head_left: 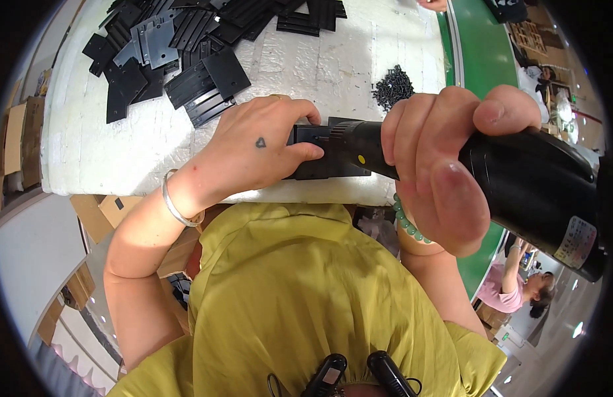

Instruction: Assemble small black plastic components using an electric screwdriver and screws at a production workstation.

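Note:
My right hand (439, 159) is wrapped round a black electric screwdriver (531, 178), which lies almost level with its tip pointing left. That tip meets a flat black plate (346, 169) near the front edge of the white-covered table. My left hand (260, 142) grips the left end of the same plate, thumb on the near side and fingers bent over the far side. The bit and any screw under it are too small to make out. Beyond the plate lies a heap of small black screws (394, 87).
A pile of black flat parts (207, 73) covers the far left of the white work surface (300, 76). Along the right runs a green surface (482, 40). A hand (433, 5) shows at the far edge. Another person (515, 288) is at the lower right. Cardboard boxes (22, 142) stand left.

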`<state>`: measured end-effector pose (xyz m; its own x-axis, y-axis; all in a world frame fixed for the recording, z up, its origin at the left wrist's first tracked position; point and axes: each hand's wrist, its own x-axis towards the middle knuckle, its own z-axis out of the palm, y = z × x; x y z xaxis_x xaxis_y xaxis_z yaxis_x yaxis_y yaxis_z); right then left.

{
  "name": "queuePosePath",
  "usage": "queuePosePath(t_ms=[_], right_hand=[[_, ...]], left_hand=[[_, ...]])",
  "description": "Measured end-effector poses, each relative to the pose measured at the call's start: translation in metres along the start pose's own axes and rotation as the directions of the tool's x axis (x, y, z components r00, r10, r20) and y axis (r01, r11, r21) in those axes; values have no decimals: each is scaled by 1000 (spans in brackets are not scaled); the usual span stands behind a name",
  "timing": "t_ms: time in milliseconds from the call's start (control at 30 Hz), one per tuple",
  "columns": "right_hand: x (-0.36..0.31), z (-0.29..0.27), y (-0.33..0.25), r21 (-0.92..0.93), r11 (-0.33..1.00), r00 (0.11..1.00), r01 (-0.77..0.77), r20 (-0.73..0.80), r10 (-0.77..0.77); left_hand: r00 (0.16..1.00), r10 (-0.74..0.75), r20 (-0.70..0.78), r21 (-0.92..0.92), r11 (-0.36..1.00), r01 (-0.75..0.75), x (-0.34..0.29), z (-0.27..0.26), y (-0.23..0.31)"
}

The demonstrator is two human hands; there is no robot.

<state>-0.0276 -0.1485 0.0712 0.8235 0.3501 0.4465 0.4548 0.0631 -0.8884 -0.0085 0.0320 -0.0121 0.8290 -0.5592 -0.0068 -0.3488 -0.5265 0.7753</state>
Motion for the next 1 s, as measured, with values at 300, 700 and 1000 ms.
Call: queuePosePath(t_ms=[300, 700, 1000], right_hand=[[10, 22, -6, 88, 991, 995, -98, 24, 96], [15, 25, 0, 25, 992, 992, -126, 18, 125], [13, 21, 8, 106, 994, 999, -34, -13, 36]], left_hand=[[999, -33, 25, -24, 999, 33, -2, 1, -6], [999, 24, -21, -72, 997, -26, -4, 5, -13], [1000, 16, -1, -66, 998, -16, -1, 1, -7]])
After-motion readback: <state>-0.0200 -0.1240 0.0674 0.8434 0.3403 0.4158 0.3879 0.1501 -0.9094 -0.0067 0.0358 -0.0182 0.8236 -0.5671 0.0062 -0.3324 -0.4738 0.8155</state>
